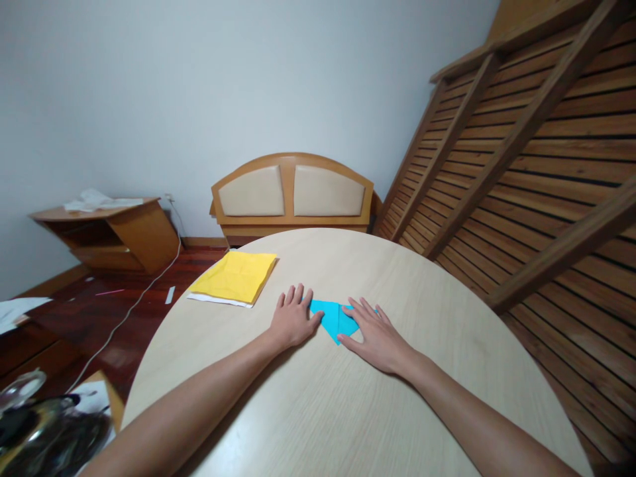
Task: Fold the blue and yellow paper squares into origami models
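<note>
We pressed both hands flat, fingers spread, left hand and right hand, on the folded blue paper triangle, just right of the yellow paper stack on the round pale wooden bench; creasing seemingly underway, next calling for a firm swipe.

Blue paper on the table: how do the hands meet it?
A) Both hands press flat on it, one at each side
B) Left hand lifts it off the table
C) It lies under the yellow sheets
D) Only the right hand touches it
A: the left hand and right hand lie flat on the folded blue paper, which rests on the table.
</note>
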Available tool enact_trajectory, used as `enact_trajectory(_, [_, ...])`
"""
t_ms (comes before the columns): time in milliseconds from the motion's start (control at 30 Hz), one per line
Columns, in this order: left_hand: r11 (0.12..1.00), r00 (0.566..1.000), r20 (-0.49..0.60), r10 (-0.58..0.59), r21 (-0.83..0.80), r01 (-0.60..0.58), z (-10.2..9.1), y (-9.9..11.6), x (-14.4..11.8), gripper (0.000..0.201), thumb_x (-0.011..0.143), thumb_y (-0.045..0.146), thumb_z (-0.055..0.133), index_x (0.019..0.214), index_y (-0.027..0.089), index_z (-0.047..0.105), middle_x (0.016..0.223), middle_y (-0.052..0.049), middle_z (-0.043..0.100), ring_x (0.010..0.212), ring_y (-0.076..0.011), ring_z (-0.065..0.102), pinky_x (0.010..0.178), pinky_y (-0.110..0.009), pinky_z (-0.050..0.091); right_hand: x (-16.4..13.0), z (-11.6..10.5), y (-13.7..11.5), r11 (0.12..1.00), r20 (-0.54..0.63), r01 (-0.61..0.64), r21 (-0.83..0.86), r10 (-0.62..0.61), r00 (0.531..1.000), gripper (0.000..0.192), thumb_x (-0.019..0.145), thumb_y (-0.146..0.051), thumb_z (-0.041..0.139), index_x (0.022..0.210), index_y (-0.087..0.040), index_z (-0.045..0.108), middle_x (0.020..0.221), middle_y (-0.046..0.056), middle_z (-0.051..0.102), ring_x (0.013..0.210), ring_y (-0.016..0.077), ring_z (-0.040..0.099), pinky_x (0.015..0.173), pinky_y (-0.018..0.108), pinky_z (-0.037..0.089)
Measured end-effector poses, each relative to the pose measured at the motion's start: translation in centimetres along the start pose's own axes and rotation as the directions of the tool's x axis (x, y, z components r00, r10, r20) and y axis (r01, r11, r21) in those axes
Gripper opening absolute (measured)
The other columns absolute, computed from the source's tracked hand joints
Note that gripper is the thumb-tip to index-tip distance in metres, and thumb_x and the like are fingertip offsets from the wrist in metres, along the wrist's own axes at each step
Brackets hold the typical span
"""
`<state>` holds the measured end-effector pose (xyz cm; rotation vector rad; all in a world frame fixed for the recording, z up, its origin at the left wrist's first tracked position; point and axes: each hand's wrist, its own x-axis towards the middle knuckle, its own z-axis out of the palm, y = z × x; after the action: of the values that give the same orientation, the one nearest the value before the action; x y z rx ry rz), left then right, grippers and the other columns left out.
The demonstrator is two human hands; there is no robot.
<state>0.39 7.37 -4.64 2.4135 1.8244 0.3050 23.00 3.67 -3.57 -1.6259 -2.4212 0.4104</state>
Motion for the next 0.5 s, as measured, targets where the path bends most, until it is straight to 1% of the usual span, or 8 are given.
enact_trajectory(100, [0.999,0.999,-0.037,-0.031,-0.016,0.031,-0.1,-0.5,0.4,0.066,0.095,0.058,0.042,0.146,0.017,0.040,0.158,-0.017,0.030,0.146,-0.0380,0.025,0.115,-0.058,0.022,0.0,0.0,0.1,1.000,0.001,0.025,0.014,-0.025,1.000,0.074,0.091,-0.069,0.042,0.148,-0.023,0.043,0.162,0.007,0.023,0.151,0.0320,0.012,0.120,0.057,0.012])
enact_trajectory(200, [0.998,0.996,-0.078,-0.037,-0.044,0.034,0.0,-0.8,0.5,0.065,0.092,0.059,0.049,0.143,0.019,0.043,0.155,-0.017,0.036,0.145,-0.0371,0.029,0.115,-0.057,0.023,0.1,0.1,0.1,0.996,0.012,0.084,0.035,-0.084,0.996,0.074,0.094,-0.063,0.042,0.154,-0.023,0.031,0.163,0.006,0.023,0.151,0.0291,0.013,0.121,0.055,0.012])
enact_trajectory(267, [0.998,0.994,-0.102,-0.033,-0.056,0.027,0.0,-1.0,0.6,0.062,0.090,0.059,0.053,0.139,0.021,0.046,0.153,-0.016,0.040,0.143,-0.0367,0.032,0.114,-0.057,0.025,0.2,0.1,0.2,0.990,0.027,0.133,0.041,-0.135,0.991,0.070,0.096,-0.060,0.041,0.156,-0.027,0.025,0.163,0.004,0.021,0.151,0.0286,0.012,0.121,0.055,0.012])
enact_trajectory(367, [0.999,0.989,-0.144,-0.031,-0.047,0.024,-0.2,-1.5,0.9,0.053,0.090,0.056,0.055,0.131,0.022,0.052,0.148,-0.014,0.047,0.138,-0.0351,0.040,0.113,-0.056,0.026,0.3,0.1,0.3,0.985,0.054,0.169,0.030,-0.170,0.984,0.062,0.098,-0.058,0.038,0.153,-0.032,0.031,0.164,0.002,0.018,0.151,0.0308,0.012,0.120,0.058,0.012])
enact_trajectory(433, [0.998,0.982,-0.179,-0.052,-0.033,0.047,-0.5,-2.1,1.3,0.047,0.091,0.052,0.055,0.127,0.022,0.054,0.143,-0.014,0.052,0.133,-0.0339,0.045,0.113,-0.056,0.027,0.2,0.0,0.3,0.985,0.063,0.168,0.026,-0.169,0.984,0.061,0.098,-0.058,0.037,0.152,-0.031,0.034,0.163,0.002,0.019,0.151,0.0318,0.013,0.120,0.059,0.012])
enact_trajectory(500, [0.996,0.968,-0.233,-0.093,-0.031,0.088,-0.8,-2.8,1.6,0.045,0.091,0.045,0.056,0.128,0.019,0.053,0.142,-0.016,0.053,0.131,-0.0338,0.047,0.112,-0.054,0.029,0.2,-0.1,0.3,0.986,0.067,0.163,0.024,-0.164,0.984,0.062,0.098,-0.059,0.036,0.153,-0.030,0.034,0.163,0.002,0.020,0.151,0.0320,0.013,0.120,0.059,0.012])
